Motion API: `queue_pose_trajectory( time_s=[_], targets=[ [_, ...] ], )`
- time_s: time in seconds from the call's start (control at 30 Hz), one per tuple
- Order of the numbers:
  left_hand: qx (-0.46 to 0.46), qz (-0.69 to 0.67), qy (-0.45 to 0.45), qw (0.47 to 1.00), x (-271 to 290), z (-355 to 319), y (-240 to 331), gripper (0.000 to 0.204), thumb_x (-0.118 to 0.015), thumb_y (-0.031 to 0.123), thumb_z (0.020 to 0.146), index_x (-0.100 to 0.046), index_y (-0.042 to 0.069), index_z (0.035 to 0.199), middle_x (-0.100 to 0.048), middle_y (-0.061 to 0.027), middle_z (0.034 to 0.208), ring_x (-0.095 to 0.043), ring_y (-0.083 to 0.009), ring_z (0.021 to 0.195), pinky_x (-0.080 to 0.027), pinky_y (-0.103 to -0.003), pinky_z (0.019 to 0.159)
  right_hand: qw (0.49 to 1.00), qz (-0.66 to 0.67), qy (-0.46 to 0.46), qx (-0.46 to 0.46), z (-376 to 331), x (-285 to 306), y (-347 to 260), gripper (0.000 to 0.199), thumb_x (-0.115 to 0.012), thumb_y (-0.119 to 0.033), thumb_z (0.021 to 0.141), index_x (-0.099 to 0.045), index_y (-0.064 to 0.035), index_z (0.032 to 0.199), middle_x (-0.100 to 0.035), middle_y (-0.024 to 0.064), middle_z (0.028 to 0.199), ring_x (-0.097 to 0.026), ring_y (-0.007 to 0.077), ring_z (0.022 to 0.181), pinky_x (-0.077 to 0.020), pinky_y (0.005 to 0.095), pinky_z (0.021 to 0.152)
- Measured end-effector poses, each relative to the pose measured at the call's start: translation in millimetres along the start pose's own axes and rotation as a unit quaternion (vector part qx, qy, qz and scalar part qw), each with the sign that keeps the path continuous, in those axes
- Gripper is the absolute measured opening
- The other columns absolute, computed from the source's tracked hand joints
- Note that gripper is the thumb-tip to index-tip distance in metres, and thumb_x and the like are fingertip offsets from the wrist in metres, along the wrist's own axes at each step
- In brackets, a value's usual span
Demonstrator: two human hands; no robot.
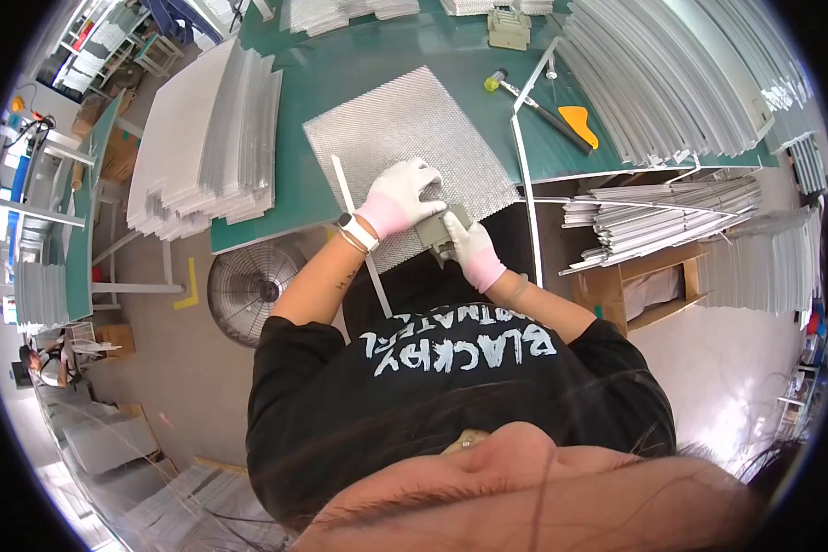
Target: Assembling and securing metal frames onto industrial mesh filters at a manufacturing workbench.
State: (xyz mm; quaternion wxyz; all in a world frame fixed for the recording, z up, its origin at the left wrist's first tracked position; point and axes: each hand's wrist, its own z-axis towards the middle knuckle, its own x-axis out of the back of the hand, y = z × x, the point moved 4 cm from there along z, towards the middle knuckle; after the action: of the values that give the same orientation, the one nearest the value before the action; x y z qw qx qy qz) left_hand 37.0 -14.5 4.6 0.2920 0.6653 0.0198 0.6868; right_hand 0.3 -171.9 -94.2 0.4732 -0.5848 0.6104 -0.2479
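A square silver mesh panel point(405, 138) lies on the green table point(340, 64), its near edge overhanging the table's front. My left hand point(400, 193), in a white and pink glove, presses flat on the panel's near corner. My right hand point(474, 250), gloved the same way, is closed around a small grey metal block tool point(443, 232) held against the panel's near edge. A thin metal strip point(358, 230) runs along the panel's left side and sticks out over the table edge.
A tall stack of mesh panels point(207, 138) stands on the table's left. A mallet point(538, 106) and an orange scraper point(579, 124) lie at the right, by long metal strips point(671, 83). More strips fill a cardboard box point(644, 276). A floor fan point(248, 290) stands below left.
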Motion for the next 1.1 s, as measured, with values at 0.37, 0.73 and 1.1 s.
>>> queue_pose_trajectory(
  time_s=[0.37,0.73,1.1],
  targets=[
    [0.081,-0.018,-0.045,0.995,3,22,3,0.035,-0.075,0.04,0.073,-0.062,0.009,0.086,-0.059,-0.0092,0.088,-0.061,-0.029,0.083,-0.049,-0.039,0.075,0.962,0.256,-0.094,-0.023,-7,-8,-1,0.023,-0.062,-0.02,0.094,-0.057,-0.0032,0.11,-0.061,0.0033,0.087,-0.059,0.0081,0.072,-0.0479,0.0257,0.061],
    [0.077,-0.03,-0.097,0.992,7,36,-3,0.038,-0.077,0.042,0.069,-0.062,0.008,0.078,-0.065,-0.0082,0.081,-0.064,-0.0252,0.078,-0.05,-0.037,0.072,0.968,-0.166,-0.05,0.182,2,-3,-1,0.039,-0.049,-0.036,0.101,-0.059,0.0006,0.11,-0.064,0.0141,0.094,-0.061,0.0223,0.084,-0.0494,0.0324,0.077],
    [0.104,0.03,-0.142,0.984,9,46,3,0.039,-0.072,0.045,0.068,-0.066,0.01,0.082,-0.066,-0.0104,0.085,-0.065,-0.0279,0.084,-0.052,-0.039,0.076,0.988,-0.097,-0.064,0.1,7,0,5,0.035,-0.055,-0.033,0.098,-0.062,0.0006,0.106,-0.067,0.0091,0.092,-0.062,0.0175,0.081,-0.0491,0.0313,0.074]
  ],
)
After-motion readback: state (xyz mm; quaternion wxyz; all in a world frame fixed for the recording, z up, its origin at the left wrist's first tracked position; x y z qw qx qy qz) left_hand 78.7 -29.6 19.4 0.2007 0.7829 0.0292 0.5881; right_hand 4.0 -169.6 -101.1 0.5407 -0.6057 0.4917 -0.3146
